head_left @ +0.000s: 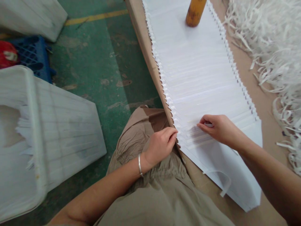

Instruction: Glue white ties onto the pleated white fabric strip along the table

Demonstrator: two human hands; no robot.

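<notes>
A long row of white paper pieces (207, 75), overlapping like shingles with stepped side edges, lies on the brown table. My left hand (161, 142), with a silver bangle at its wrist, is at the row's left edge, thumb and forefinger pinched together. My right hand (218, 128) is over the near part of the row, its fingertips also closed in a pinch. What either pinch holds, if anything, is too small to make out. On the nearest paper piece (244, 185), largely uncovered, a loose white strip (226, 185) curls near the left edge.
A heap of thin white strips (270, 40) covers the table's right side. A brownish-orange cylinder (196, 12) stands on the far papers. Left of me, a white plastic bin (68, 125) holds paper; behind it are a blue crate (33, 56) and another pale bin (35, 15).
</notes>
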